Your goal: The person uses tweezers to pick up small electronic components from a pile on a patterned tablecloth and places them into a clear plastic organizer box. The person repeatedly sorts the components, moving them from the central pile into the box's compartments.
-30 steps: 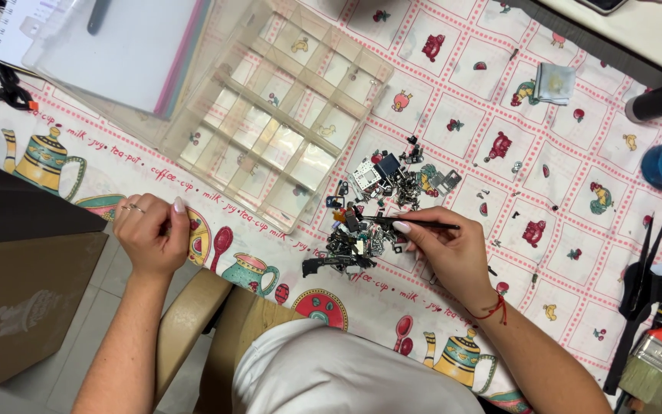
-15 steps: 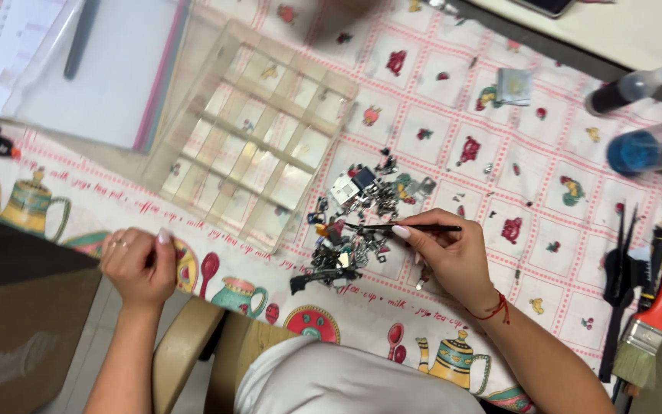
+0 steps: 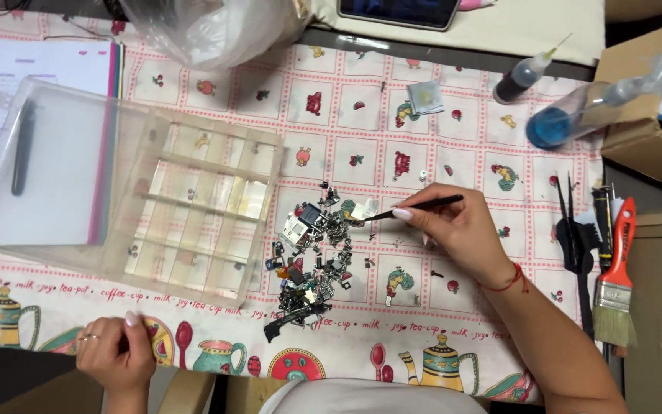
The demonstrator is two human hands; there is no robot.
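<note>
My right hand (image 3: 453, 228) holds black tweezers (image 3: 417, 207), their tips at the upper right edge of a pile of small dark metal and electronic parts (image 3: 309, 257) on the patterned tablecloth (image 3: 362, 123). My left hand (image 3: 116, 353) rests curled at the table's near edge, holding nothing that I can see. Left of the pile lies a clear plastic compartment box (image 3: 197, 207) with its lid (image 3: 47, 172) open to the left.
A blue-liquid spray bottle (image 3: 595, 103) and a dark dropper bottle (image 3: 526, 73) lie at the back right. A brush with an orange handle (image 3: 616, 276) and black hand tools (image 3: 572, 238) lie at the right. A plastic bag (image 3: 208, 27) sits at the back.
The camera has tilted, so the view shifted. My right hand moved the tweezers from the pile's lower middle up to its upper right edge. My left hand stayed at the table edge.
</note>
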